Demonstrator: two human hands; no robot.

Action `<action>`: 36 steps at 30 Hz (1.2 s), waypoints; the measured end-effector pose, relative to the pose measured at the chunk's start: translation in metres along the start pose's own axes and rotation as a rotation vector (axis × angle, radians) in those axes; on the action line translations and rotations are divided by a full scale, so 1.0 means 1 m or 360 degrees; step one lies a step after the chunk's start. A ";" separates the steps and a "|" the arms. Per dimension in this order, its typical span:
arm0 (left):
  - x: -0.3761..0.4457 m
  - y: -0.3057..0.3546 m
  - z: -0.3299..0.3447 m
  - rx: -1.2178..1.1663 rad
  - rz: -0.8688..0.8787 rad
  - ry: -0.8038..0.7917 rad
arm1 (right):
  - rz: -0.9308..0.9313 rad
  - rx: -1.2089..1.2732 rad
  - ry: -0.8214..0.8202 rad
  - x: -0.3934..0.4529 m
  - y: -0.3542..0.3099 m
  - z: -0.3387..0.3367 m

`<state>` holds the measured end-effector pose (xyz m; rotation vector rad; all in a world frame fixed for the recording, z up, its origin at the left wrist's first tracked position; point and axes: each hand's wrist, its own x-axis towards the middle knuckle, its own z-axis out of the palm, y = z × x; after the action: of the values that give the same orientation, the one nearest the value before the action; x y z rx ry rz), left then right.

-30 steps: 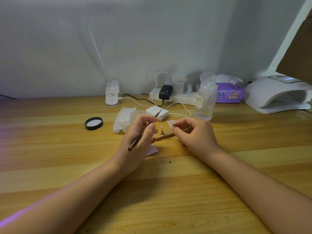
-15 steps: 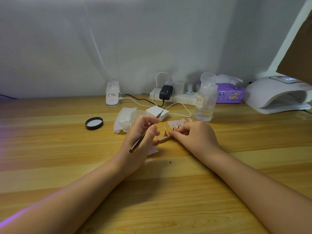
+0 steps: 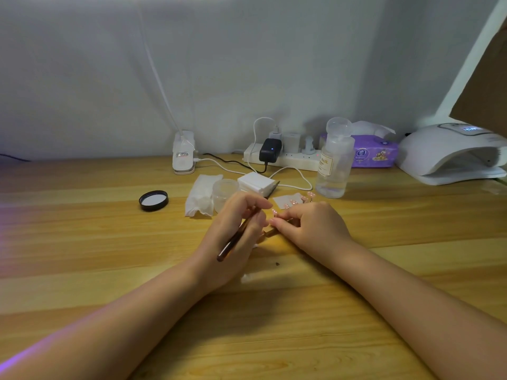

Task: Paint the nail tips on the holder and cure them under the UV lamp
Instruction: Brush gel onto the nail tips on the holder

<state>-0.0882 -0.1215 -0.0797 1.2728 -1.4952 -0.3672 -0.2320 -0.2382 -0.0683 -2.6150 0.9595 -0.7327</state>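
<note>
My left hand (image 3: 233,239) grips a thin brush (image 3: 238,237), fingers curled round its shaft; the dark handle end points back toward my wrist and the tip reaches forward past my fingers. My right hand (image 3: 310,229) pinches the wooden holder (image 3: 270,231), fingertips together on it, low over the table (image 3: 82,256). The pink nail tips (image 3: 304,198) stand in a row on the holder, running from my fingertips toward the clear bottle (image 3: 333,165). That bottle stands upright, capped, with a little clear liquid at its bottom. A small clear jar (image 3: 223,193) stands open just beyond my left hand; I cannot tell its contents. Its black lid (image 3: 153,200) lies apart, to the left. A stack of white pads (image 3: 256,183) sits beside the jar. The white UV lamp (image 3: 450,154) stands at the far right, its opening facing me.
</note>
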 end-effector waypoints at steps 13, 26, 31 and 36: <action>0.002 0.002 0.000 0.0067 0.0030 0.0207 | -0.0110 -0.0034 0.0079 -0.002 0.001 0.001; 0.001 0.013 -0.001 0.0047 0.0103 0.0261 | 0.0090 0.0552 0.0296 0.001 0.003 -0.001; 0.001 0.015 -0.002 0.0040 0.0150 0.0247 | 0.0061 0.0638 0.0320 0.000 0.004 -0.002; 0.000 0.017 -0.003 0.0055 0.0172 0.0241 | 0.0095 0.0711 0.0319 -0.001 0.004 -0.003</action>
<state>-0.0939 -0.1139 -0.0656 1.2132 -1.4393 -0.1710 -0.2363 -0.2410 -0.0674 -2.1483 0.8071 -1.0695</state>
